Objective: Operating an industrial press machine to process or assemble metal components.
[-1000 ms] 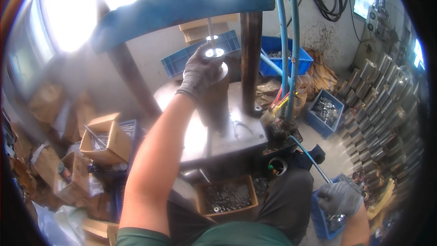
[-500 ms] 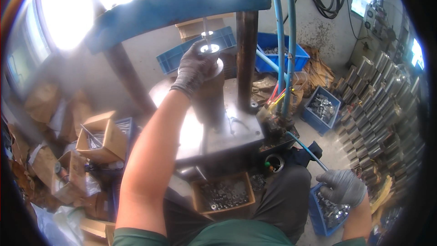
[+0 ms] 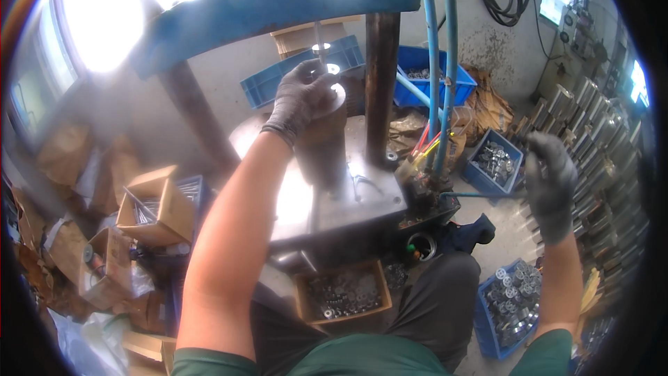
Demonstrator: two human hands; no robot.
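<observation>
A cylinder [image 3: 321,157] stands on the press table [image 3: 348,210], a column [image 3: 381,90] at its right edge; a carton [image 3: 300,301] of metal parts [image 3: 348,296] sits before the front edge

No text, label, number or sign can be read on the wide blue metal crossbeam [image 3: 278,8], an open brown cardboard box [image 3: 175,214], a rectangular blue plastic crate [image 3: 480,182] or anywhere else.

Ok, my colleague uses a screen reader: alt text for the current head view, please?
A person's grey-gloved left hand holds a shiny round metal disc over a dark grey cylinder, beneath a thick blue metal beam. The grey-gloved right hand is by the blurred end of a thin blue rod, grip unclear.
</observation>
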